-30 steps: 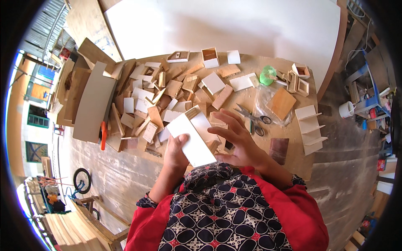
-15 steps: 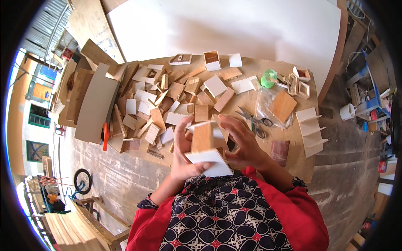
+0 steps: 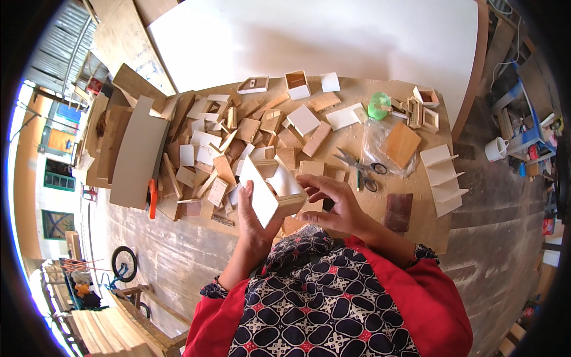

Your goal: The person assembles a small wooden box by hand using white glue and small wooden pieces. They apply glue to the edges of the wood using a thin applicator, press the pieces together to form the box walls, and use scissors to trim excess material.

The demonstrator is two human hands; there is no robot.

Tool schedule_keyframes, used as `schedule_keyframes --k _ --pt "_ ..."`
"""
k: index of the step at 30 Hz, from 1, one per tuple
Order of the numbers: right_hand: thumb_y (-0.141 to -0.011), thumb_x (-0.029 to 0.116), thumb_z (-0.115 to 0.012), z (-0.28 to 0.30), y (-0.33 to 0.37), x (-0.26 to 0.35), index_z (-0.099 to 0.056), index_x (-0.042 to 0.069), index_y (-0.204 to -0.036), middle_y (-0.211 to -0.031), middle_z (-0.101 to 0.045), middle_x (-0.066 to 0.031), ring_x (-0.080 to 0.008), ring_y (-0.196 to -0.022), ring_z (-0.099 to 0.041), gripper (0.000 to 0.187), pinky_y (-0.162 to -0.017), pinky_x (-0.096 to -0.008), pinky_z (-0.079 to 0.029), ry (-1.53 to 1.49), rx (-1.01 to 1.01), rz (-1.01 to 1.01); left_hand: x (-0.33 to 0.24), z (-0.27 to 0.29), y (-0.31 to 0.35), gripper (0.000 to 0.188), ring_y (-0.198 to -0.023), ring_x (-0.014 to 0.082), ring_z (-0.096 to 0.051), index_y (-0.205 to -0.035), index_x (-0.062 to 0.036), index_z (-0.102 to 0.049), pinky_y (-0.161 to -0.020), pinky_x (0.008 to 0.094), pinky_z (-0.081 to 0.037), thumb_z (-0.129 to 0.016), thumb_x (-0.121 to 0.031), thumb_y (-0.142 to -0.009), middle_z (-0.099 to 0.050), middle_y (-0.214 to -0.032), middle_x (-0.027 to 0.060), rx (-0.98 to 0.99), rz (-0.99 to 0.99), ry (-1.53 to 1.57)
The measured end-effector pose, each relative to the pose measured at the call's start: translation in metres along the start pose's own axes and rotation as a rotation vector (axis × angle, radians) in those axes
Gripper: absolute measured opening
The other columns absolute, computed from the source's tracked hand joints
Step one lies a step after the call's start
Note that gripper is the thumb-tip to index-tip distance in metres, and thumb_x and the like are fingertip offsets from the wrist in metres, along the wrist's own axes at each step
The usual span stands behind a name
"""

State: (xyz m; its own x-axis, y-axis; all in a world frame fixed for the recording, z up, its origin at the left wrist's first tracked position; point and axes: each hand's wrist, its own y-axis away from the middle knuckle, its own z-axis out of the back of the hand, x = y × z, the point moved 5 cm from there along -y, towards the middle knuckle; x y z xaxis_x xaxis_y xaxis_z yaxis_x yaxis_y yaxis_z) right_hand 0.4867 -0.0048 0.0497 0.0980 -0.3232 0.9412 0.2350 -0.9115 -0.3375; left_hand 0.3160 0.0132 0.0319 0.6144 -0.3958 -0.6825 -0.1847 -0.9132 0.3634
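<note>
A small open wooden box [image 3: 257, 191] with white outer faces and bare wood edges is tilted up in front of my chest. My left hand [image 3: 253, 229] is closed around its lower left side, the thumb lying along the white face. My right hand [image 3: 336, 205] is at the box's right side with fingers and thumb apart. Its fingertips are at the box's right edge; whether they touch it is hard to tell. Beyond the hands, a heap of wood offcuts [image 3: 225, 160] covers the left part of the table.
Scissors [image 3: 363, 166] lie right of my hands, near a clear plastic bag [image 3: 376, 140] with a wooden panel [image 3: 399, 144] on it. A green container [image 3: 379, 106] stands farther back. At right are a white divided piece [image 3: 441, 181] and brown sandpaper-like sheet [image 3: 398, 212]. Orange-handled tool [image 3: 153, 198] at left.
The box has been turned and tilted, so its open inside and a broad white face now show. My right hand remains at its right side, with the fingers lower.
</note>
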Motion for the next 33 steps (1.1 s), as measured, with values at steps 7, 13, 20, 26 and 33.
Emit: schedule_keyframes --k 7,13,20,26,33 --pt "-0.074 0.008 -0.079 -0.001 0.0 -0.006 -0.056 0.006 -0.127 -0.113 -0.063 -0.0125 -0.0184 -0.089 -0.066 0.057 -0.073 -0.0287 -0.056 0.017 -0.041 0.044 -0.002 -0.009 0.007 0.07 -0.107 0.0277 -0.056 -0.13 -0.0029 -0.043 -0.094 0.0444 -0.043 -0.051 -0.058 -0.086 -0.057 -0.115 0.0146 0.023 0.012 -0.046" --pt "-0.074 0.008 -0.079 -0.001 0.002 -0.007 -0.056 0.006 -0.127 -0.114 -0.063 -0.0119 -0.0183 -0.09 -0.066 0.057 -0.072 -0.0288 -0.056 0.026 -0.06 0.044 -0.004 -0.015 0.009 0.064 -0.107 0.0276 -0.057 -0.125 -0.0025 -0.045 -0.093 0.0459 -0.044 -0.05 -0.055 -0.088 -0.058 -0.113 0.015 -0.007 -0.022 -0.045" --pt "-0.072 0.006 -0.079 0.003 0.002 -0.001 -0.058 0.01 -0.126 -0.124 -0.056 -0.0115 -0.0203 -0.101 -0.063 0.058 -0.079 -0.0309 -0.055 0.041 -0.007 0.038 -0.007 -0.014 0.009 0.054 -0.091 0.0266 -0.062 -0.112 -0.002 -0.05 -0.078 0.0436 -0.054 -0.051 -0.05 -0.088 -0.06 -0.099 0.0137 -0.026 -0.049 -0.123" --pt "-0.07 0.006 -0.08 0.009 0.001 0.01 -0.062 0.012 -0.121 -0.13 -0.051 -0.0121 -0.0271 -0.115 -0.056 0.054 -0.087 -0.0344 -0.053 0.162 0.044 0.147 -0.004 -0.013 0.007 0.056 -0.085 0.0247 -0.064 -0.111 0.0019 -0.049 -0.074 0.0421 -0.057 -0.05 -0.05 -0.088 -0.06 -0.097 0.0138 -0.036 -0.049 -0.179" --pt "-0.069 0.01 -0.082 0.009 0.006 0.0 -0.054 0.014 -0.131 -0.134 -0.049 -0.0118 -0.0264 -0.117 -0.053 0.068 -0.089 -0.0348 -0.05 0.061 0.054 0.034 -0.005 -0.007 0.011 0.071 -0.109 0.0288 -0.059 -0.134 -0.0011 -0.041 -0.093 0.042 -0.048 -0.06 -0.046 -0.083 -0.056 -0.122 0.0153 -0.031 0.032 -0.231"
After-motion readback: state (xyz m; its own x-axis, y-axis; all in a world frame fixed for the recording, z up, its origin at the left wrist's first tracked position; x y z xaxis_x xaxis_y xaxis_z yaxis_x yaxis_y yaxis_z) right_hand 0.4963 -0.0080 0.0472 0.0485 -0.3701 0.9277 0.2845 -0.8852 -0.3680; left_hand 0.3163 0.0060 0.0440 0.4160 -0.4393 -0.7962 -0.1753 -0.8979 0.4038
